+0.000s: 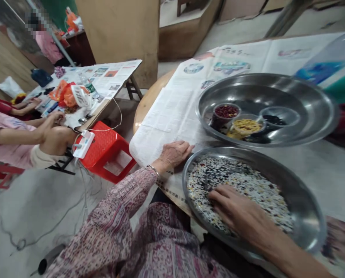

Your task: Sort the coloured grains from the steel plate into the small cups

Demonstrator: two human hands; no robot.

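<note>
A steel basin [308, 208] in front of me holds a spread mix of white grains with dark and yellow pieces [247, 177]. Inside it, my right hand [233, 208] reaches down with fingers bent and close together, the tips touching the mix. Whatever they pinch is hidden. My left hand [176, 153], a bangle at its wrist, rests curled on the newspaper beside the basin's left rim, with nothing visible in it. Behind stands a larger steel basin [314, 112] with clear cups of red beans [226, 111], yellow pieces [247, 125] and dark pieces [273, 119].
Newspaper [172, 112] covers my table. A clear plastic bag or bottle [328, 58] is at the right. Left of me are a red stool [107, 143] bearing a power strip [84, 144], loose cables, and another table where people sit near a white fan [80, 96].
</note>
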